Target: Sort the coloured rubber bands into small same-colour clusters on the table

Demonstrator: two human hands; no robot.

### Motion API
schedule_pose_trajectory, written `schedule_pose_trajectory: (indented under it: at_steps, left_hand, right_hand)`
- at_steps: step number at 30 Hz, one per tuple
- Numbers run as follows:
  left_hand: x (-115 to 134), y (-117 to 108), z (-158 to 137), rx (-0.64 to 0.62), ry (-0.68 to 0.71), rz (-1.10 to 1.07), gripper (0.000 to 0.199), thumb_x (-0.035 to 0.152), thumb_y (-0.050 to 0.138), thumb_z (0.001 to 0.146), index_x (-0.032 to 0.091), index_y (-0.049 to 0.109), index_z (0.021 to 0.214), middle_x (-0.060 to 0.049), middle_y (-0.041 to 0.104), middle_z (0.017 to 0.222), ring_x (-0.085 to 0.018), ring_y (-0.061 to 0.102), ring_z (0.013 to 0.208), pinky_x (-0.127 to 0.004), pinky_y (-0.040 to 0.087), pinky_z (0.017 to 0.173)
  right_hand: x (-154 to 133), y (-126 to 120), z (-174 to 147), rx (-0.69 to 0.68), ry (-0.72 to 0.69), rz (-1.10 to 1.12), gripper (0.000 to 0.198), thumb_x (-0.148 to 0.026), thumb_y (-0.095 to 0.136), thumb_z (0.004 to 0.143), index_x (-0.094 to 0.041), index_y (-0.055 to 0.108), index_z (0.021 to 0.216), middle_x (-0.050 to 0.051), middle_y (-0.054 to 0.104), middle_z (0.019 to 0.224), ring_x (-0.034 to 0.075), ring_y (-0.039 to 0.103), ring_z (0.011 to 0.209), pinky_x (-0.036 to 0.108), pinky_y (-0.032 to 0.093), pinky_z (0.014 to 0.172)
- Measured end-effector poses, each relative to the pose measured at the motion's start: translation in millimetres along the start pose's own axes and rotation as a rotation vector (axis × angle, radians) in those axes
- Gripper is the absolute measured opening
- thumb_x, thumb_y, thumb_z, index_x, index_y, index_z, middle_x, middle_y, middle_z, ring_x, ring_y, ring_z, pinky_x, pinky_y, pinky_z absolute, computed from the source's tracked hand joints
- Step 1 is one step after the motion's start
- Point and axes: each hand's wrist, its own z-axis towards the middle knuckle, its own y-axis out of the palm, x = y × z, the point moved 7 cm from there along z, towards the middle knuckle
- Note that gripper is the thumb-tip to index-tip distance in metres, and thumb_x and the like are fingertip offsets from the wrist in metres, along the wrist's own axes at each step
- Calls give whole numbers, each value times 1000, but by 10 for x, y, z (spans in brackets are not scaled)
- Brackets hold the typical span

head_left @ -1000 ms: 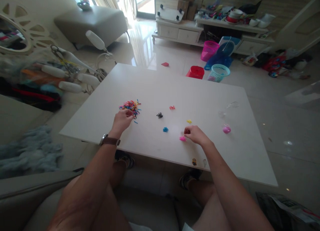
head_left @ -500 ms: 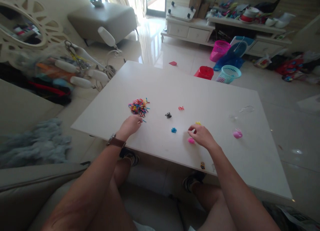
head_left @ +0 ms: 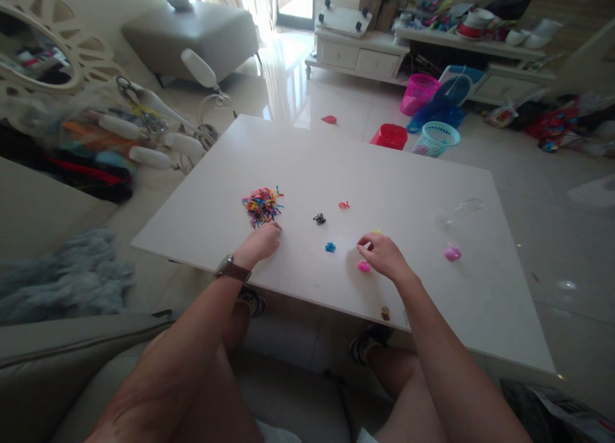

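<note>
fingers of the right hand (head_left: 384, 256) sit parted near pink rubber bands (head_left: 364, 267); a turquoise basket (head_left: 439, 132) holds something pink; the left hand (head_left: 262, 242) (grip hidden) now covers the blue band beside the multicoloured pile (head_left: 262, 205).

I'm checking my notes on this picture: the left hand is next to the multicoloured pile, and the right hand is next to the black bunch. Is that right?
Not quite: the right hand is next to the pink bunch, as the head view shows. The left hand is indeed next to the multicoloured pile.
</note>
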Motion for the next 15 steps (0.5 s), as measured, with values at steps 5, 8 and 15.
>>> schedule_pose_trajectory:
  at_steps: [5, 8, 15]
  left_hand:
    - [577, 321, 17, -104, 216, -29, 24, 17, 56, 76, 19, 75, 90, -15, 71, 118, -31, 69, 109, -45, 50, 106]
    - [820, 520, -11, -164, 274, -43, 28, 15, 52, 79, 17, 76, 94, -14, 71, 120, -30, 69, 108, -44, 51, 105]
    - [977, 693, 37, -123, 248, -158, 34, 14, 54, 82, 18, 77, 108, -12, 70, 125, -27, 68, 114, -41, 51, 108]
  right_hand:
    - [46, -32, -27, 4, 12, 6, 15, -27, 59, 91, -22, 72, 85, 4, 75, 95, 16, 65, 76, 28, 44, 74]
    - [67, -51, -45, 11, 17, 20, 15, -27, 59, 90, -22, 71, 85, 4, 75, 95, 16, 65, 76, 28, 44, 74]
    - [91, -88, -68, 18, 22, 50, 15, -28, 59, 90, -22, 71, 85, 3, 75, 95, 16, 65, 77, 28, 44, 75]
